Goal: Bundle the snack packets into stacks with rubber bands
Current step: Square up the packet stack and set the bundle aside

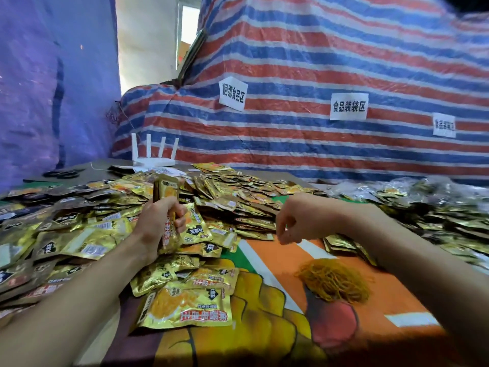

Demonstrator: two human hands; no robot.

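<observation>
Currently left hand [158, 223] grips an upright stack of gold snack packets [167, 193], fingers curled round it, left of the rubber band pile [334, 280]. Right hand [296, 221] hovers just behind the pile, fingers curled down; can't tell if pinching anything. Loose packet heap [238, 197] lies beyond the pile.

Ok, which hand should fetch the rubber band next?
Right. The right hand hovers near the rubber band pile with no packets in it, while the left hand is busy gripping the upright stack of packets.
</observation>
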